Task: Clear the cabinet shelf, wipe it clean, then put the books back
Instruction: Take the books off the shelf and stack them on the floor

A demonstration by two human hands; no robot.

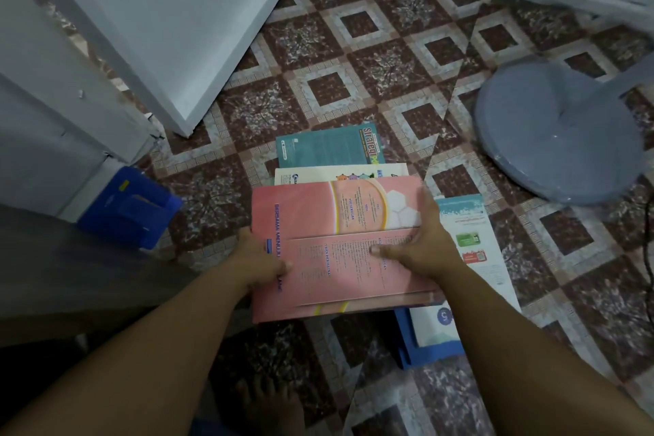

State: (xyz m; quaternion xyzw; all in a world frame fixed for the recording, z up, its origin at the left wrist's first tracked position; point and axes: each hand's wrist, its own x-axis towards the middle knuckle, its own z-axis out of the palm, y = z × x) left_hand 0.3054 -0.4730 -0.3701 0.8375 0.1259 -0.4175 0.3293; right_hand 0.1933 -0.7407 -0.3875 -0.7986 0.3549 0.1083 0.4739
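A bare foot (272, 400) stands on the patterned floor (354, 57), nearest the viewer. Above it, both hands hold a stack of pink books (339, 223). The left hand (262, 258) grips the stack's left edge, thumb on the cover and fingers tucked beneath. The right hand (421, 248) clasps the right edge, thumb stretched across the cover and fingers (428, 209) lying along the side. I cannot tell whether the stack is lifted or rests on what lies under it.

Just right of the right fingers lies a white-and-blue book (474, 241) on a blue folder (407, 343). Beyond the fingertips a white book (318, 174) peeks out, then a teal book (325, 147). Left of the left fingers sits a blue plastic box (127, 209). Farther off are a grey fan base (552, 131) to the right and an open white cabinet door (170, 21) to the left.
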